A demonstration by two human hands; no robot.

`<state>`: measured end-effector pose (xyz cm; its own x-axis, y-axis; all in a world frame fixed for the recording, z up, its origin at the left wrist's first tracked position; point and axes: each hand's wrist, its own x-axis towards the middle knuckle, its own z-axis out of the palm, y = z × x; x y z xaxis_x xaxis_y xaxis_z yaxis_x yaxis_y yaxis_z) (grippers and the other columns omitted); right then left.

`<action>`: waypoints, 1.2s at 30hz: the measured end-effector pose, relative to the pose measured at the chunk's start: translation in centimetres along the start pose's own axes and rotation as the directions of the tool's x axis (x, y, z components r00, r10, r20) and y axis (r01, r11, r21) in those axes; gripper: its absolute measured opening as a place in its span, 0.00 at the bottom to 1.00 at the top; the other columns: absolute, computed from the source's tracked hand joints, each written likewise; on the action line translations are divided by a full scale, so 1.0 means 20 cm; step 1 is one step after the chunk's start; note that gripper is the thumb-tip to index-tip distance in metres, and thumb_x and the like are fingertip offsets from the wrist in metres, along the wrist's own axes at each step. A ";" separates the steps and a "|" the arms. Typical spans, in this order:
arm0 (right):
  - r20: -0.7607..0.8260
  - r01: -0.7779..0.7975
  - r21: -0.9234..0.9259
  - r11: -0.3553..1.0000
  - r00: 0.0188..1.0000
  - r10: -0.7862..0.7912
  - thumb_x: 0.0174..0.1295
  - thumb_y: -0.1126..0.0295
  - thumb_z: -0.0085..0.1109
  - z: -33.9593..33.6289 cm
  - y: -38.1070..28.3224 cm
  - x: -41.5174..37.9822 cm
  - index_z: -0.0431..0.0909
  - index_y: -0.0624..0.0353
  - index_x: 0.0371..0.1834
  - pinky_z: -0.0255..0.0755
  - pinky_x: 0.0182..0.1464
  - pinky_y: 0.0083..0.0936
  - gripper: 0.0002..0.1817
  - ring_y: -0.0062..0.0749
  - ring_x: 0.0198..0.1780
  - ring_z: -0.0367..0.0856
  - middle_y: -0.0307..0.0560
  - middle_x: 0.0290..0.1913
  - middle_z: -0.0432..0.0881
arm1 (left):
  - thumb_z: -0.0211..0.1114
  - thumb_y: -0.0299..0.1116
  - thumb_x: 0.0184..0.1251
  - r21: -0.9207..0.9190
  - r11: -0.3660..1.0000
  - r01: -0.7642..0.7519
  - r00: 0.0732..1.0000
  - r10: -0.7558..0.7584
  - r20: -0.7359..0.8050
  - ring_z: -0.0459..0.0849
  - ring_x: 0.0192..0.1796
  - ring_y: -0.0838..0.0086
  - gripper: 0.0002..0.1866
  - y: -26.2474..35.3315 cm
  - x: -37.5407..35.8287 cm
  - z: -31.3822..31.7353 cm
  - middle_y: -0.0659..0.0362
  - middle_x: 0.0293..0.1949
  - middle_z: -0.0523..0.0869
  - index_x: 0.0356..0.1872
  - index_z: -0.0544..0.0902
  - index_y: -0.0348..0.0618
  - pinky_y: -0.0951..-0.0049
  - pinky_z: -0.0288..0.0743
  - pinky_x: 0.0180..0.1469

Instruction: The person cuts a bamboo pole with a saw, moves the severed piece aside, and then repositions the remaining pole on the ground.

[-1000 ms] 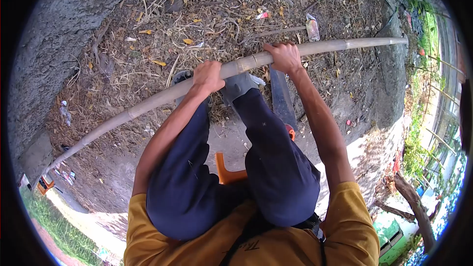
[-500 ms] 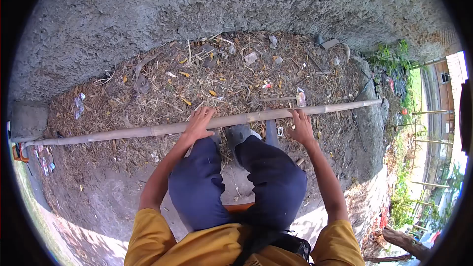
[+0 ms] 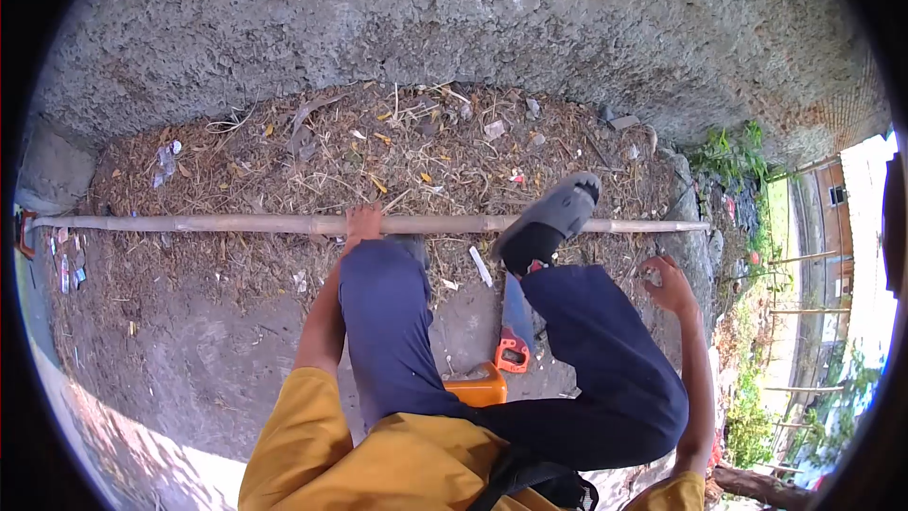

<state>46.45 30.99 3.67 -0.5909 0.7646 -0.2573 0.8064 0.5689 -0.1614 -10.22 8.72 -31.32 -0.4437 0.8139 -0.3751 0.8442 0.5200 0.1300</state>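
A long bamboo pole [image 3: 227,223] lies crosswise in front of me, just above the littered ground. My left hand [image 3: 364,222] is closed over it near its middle, beside my left knee. Away from the pole, my right hand [image 3: 669,286] hangs to the right of my raised right leg, its fingers loosely curled and apart with nothing seen in them. My right foot, in a grey clog [image 3: 560,210], is lifted and overlaps the pole in this view. A handsaw [image 3: 515,326] with an orange-red handle lies on the ground between my legs.
I sit on an orange stool [image 3: 480,386]. A rough grey wall [image 3: 426,19] rises ahead, with dry straw and scraps of litter [image 3: 165,163] at its foot. Another saw handle [image 3: 26,235] shows by the pole's left end. Green plants [image 3: 738,156] grow at the right.
My right hand has let go of the pole and moved right and back. My right foot has come up over the pole, uncovering the handsaw. My left hand stays on the pole.
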 end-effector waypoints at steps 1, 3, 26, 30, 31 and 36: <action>0.005 0.029 -0.011 1.000 1.000 -0.029 0.54 0.72 0.69 -0.01 0.01 0.01 0.81 0.56 0.53 0.74 0.62 0.41 0.21 0.54 0.58 0.80 0.55 0.50 0.83 | 0.83 0.45 0.45 0.002 1.000 -0.015 0.999 0.015 0.032 0.77 0.68 0.55 0.45 0.01 -0.02 -0.10 0.48 0.60 0.82 0.65 0.71 0.46 0.41 0.65 0.69; 0.008 0.057 -0.023 0.998 0.998 -0.057 0.55 0.72 0.69 -0.02 -0.01 -0.02 0.80 0.56 0.53 0.75 0.61 0.41 0.20 0.54 0.57 0.80 0.55 0.50 0.83 | 0.83 0.44 0.46 0.002 0.999 -0.032 0.998 0.032 0.062 0.77 0.69 0.58 0.45 0.03 -0.04 -0.12 0.49 0.61 0.83 0.67 0.71 0.46 0.42 0.66 0.69; 0.099 0.142 0.296 0.945 0.979 -0.178 0.53 0.73 0.67 0.80 0.01 -0.52 0.81 0.60 0.53 0.78 0.59 0.44 0.21 0.59 0.57 0.81 0.55 0.54 0.86 | 0.70 0.30 0.54 -0.073 0.996 -0.049 0.989 0.038 -0.144 0.70 0.73 0.52 0.40 -0.09 0.03 -0.10 0.46 0.69 0.71 0.73 0.70 0.50 0.45 0.68 0.70; 0.094 0.202 0.279 0.939 0.967 -0.236 0.52 0.73 0.69 0.65 -0.03 -0.54 0.81 0.58 0.54 0.77 0.59 0.44 0.23 0.59 0.57 0.80 0.57 0.54 0.85 | 0.70 0.28 0.53 -0.145 0.989 -0.030 0.982 0.003 -0.186 0.71 0.71 0.53 0.33 -0.12 0.01 -0.07 0.48 0.66 0.73 0.65 0.75 0.49 0.47 0.70 0.67; 0.095 0.208 0.277 0.938 0.966 -0.242 0.51 0.73 0.69 0.63 -0.04 -0.51 0.81 0.58 0.54 0.77 0.59 0.44 0.23 0.60 0.57 0.80 0.57 0.54 0.84 | 0.70 0.28 0.53 -0.145 0.989 -0.035 0.983 0.008 -0.183 0.71 0.71 0.53 0.33 -0.14 0.00 -0.04 0.48 0.66 0.73 0.65 0.75 0.49 0.47 0.70 0.67; 0.069 0.234 0.228 0.945 0.964 -0.255 0.50 0.72 0.71 0.54 -0.08 -0.31 0.81 0.56 0.55 0.76 0.60 0.44 0.25 0.60 0.57 0.80 0.59 0.55 0.83 | 0.69 0.26 0.52 -0.088 0.995 -0.038 0.978 0.019 -0.206 0.71 0.70 0.52 0.32 -0.13 -0.03 -0.05 0.47 0.65 0.72 0.63 0.74 0.47 0.46 0.69 0.67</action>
<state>48.96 22.04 -4.82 -0.7740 0.5716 -0.2725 0.6294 0.6476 -0.4295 -12.48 7.06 -30.41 -0.4801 0.8595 -0.1755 0.8306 0.5097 0.2242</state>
